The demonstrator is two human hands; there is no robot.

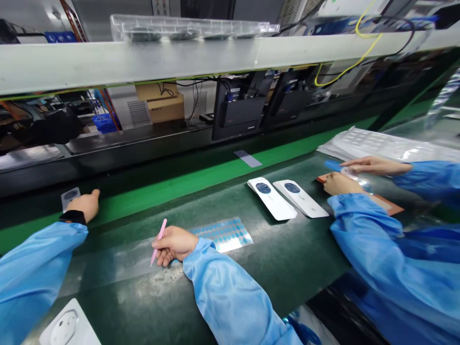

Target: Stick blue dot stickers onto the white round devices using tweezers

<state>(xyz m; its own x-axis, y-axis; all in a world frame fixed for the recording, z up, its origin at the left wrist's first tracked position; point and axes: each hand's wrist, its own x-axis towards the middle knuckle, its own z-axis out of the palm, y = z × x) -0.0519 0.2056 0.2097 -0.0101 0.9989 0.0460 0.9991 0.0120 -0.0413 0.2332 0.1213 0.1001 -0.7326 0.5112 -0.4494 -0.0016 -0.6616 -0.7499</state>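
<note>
My left hand (86,206), with a black wristband, reaches to the far side of the bench. Its thumb is stretched out and apart, while the other fingers are mostly hidden. Beside it is a greyish phone back panel (68,196) with a round camera area; whether they touch is hard to see. Pink tweezers (159,241) are pinched in my right hand (178,243), tips pointing down above a clear film strip (125,258). Partly behind my right forearm lies a sheet of round blue stickers (230,232). A white phone back panel (72,326) lies at lower left.
Two stacks of white panels (276,203) (305,203) stand right of centre. A co-worker's hands (345,182) work over an orange-edged piece (390,206) at right. Another thin panel (247,158) lies on the green belt (201,175). A white beam (179,57) spans above.
</note>
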